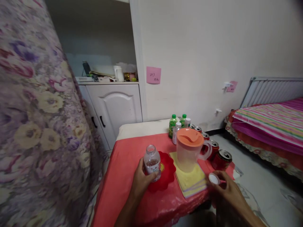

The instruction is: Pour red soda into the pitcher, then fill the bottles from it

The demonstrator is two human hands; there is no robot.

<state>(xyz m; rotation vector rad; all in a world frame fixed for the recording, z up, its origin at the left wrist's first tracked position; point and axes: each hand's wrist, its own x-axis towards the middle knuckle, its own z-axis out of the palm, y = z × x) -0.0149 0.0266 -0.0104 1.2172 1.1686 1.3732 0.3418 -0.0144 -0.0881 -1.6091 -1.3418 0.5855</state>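
Note:
My left hand (pixel 140 180) is wrapped round a small clear plastic bottle (pixel 152 162) with its top off and a little dark content inside. The bottle stands upright over a red flower-shaped mat (pixel 167 173) on the red tablecloth (pixel 123 176). My right hand (pixel 224 186) pinches the bottle's white cap (pixel 214 178) near the table's right edge. Between the hands stands a translucent pitcher with an orange lid (pixel 189 148) on a stack of yellow cloths (pixel 190 179).
Several red drink cans (pixel 221 157) line the table's right side, and green and white bottles (pixel 176 126) stand at its back. A floral curtain (pixel 35 119) hangs at left, a white cabinet (pixel 115 107) behind, and a striped bed (pixel 272 123) at right.

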